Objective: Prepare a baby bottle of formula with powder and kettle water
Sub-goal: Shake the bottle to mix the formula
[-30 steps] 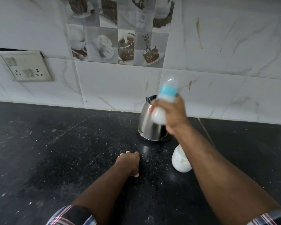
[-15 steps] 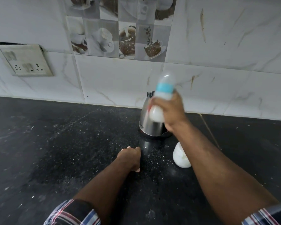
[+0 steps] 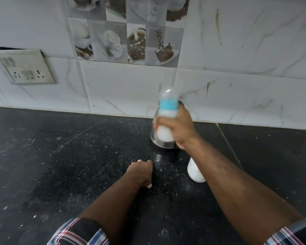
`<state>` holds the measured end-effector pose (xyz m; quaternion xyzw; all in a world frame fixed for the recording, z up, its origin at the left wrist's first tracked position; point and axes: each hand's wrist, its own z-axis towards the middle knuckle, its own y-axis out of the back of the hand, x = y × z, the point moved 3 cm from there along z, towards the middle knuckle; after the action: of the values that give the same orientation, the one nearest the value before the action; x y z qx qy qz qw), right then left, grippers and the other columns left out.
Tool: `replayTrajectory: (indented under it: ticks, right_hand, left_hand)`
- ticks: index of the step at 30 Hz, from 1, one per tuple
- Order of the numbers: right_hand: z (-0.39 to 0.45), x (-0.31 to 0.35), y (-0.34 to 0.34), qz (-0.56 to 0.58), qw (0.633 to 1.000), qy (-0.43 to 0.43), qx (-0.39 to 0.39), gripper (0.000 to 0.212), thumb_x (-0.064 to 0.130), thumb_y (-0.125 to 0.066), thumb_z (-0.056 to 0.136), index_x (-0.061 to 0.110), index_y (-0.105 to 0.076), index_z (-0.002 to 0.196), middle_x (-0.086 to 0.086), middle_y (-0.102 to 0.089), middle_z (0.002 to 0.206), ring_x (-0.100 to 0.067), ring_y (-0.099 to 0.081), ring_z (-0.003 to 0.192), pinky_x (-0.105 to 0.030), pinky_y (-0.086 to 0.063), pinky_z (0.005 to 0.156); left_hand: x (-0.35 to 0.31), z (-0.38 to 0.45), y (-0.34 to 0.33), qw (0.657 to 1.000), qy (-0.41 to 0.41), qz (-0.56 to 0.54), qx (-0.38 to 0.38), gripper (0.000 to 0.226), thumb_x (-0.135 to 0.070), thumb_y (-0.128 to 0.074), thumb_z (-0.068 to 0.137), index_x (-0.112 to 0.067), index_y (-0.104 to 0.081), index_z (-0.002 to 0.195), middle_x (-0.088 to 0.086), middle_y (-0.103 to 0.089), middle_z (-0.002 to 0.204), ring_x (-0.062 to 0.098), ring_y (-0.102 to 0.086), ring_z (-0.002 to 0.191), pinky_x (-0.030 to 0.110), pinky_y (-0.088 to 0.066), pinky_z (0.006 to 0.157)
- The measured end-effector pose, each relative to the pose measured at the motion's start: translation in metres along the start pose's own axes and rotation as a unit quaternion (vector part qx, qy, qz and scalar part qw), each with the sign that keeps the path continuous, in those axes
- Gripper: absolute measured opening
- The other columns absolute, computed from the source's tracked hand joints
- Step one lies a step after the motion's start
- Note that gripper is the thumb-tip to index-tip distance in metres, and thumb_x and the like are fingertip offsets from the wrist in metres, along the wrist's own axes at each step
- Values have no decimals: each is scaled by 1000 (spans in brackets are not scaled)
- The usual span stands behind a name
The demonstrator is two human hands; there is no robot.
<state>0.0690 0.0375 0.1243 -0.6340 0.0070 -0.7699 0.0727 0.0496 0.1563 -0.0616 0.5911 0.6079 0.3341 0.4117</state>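
The right hand (image 3: 177,129) grasps the capped, milky-white baby bottle with blue ring (image 3: 166,117) above the steel kettle (image 3: 162,141), the left hand (image 3: 140,171) rests clenched on the black stone surface (image 3: 60,165); a loose ring could leak formula.

We see a milky white bottle (image 3: 167,119) with a blue band, a silver kettle (image 3: 162,141), a speckled black counter (image 3: 60,165), marbled white tiles (image 3: 245,50), and plaid sleeves (image 3: 79,234).

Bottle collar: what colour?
Light blue, a band on the baby bottle beneath its clear cap; the head view shows it, slightly motion-blurred.
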Motion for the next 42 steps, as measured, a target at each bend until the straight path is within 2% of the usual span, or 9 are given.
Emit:
replayTrajectory:
  ticks: [3, 6, 11, 15, 19, 22, 27, 38, 42]
  right_hand:
    - [19, 21, 13, 145, 985, 69, -69, 37, -5, -72, 62, 5, -56, 94, -15, -61, 64, -26, -61, 49, -36, -55, 54]
    - [7, 5, 2, 27, 1000, 3, 1, 43, -4, -77, 55, 3, -58, 94, -19, -63, 70, -27, -62, 57, -38, -54, 58]
    - [25, 26, 22, 143, 982, 89, -86, 35, -3, -73, 61, 7, -57, 91, -11, -62, 63, -26, -60, 51, -35, -54, 53]
    - [2, 2, 4, -38, 999, -1, 17, 43, 1, -80, 53, 5, -63, 92, -20, -71, 77, -34, -68, 65, -50, -61, 62]
    - [16, 16, 16, 130, 988, 75, -45, 41, -1, -77, 59, 8, -59, 94, -10, -63, 64, -25, -63, 50, -35, -55, 54]
    - [0, -1, 6, -21, 1000, -1, 17, 43, 3, -80, 54, 11, -60, 91, 0, -67, 64, -15, -63, 53, -28, -52, 54]
    - [21, 22, 25, 147, 983, 88, -69, 44, 2, -78, 57, 10, -57, 95, -10, -64, 65, -26, -63, 50, -36, -55, 54]
    - [1, 3, 9, -47, 999, 8, 9, 52, 7, -81, 51, 9, -64, 100, 5, -70, 68, -13, -66, 59, -31, -55, 58]
    - [27, 30, 27, 160, 981, 85, -73, 40, 2, -78, 57, 10, -63, 93, -8, -64, 64, -26, -62, 52, -35, -54, 55]
  left_hand:
    - [0, -1, 0, 1000, 2, -9, 4, 91, -34, -84, 84, -13, -33, 155, 17, -49, 154, 39, -48, 142, 53, -47, 112]
    - [-1, -4, 2, 1000, 4, -6, 1, 91, -34, -84, 84, -13, -33, 156, 16, -49, 154, 39, -50, 141, 52, -47, 112]
    - [1, -3, 1, 1000, 2, -8, 0, 88, -33, -84, 84, -12, -35, 154, 17, -50, 152, 39, -49, 141, 52, -47, 112]
    - [-1, -1, 2, 1000, -1, -3, 1, 88, -32, -86, 83, -12, -36, 153, 15, -53, 151, 37, -48, 143, 52, -47, 112]
    - [1, 2, 0, 1000, -4, -5, -1, 87, -34, -86, 81, -12, -37, 150, 15, -55, 149, 37, -51, 140, 52, -49, 110]
    - [2, 3, -1, 1000, -6, -4, -6, 89, -34, -86, 81, -11, -36, 151, 15, -55, 149, 36, -50, 141, 51, -49, 110]
    - [3, 4, -2, 1000, -3, -4, -7, 90, -34, -87, 80, -12, -36, 152, 15, -55, 150, 37, -50, 142, 52, -49, 110]
    - [2, 4, -2, 1000, -1, 6, -7, 90, -34, -87, 80, -12, -37, 150, 15, -56, 148, 37, -53, 138, 51, -50, 108]
    - [2, 4, -2, 1000, -3, 4, -9, 88, -35, -86, 80, -12, -38, 150, 15, -56, 147, 37, -54, 136, 51, -50, 108]
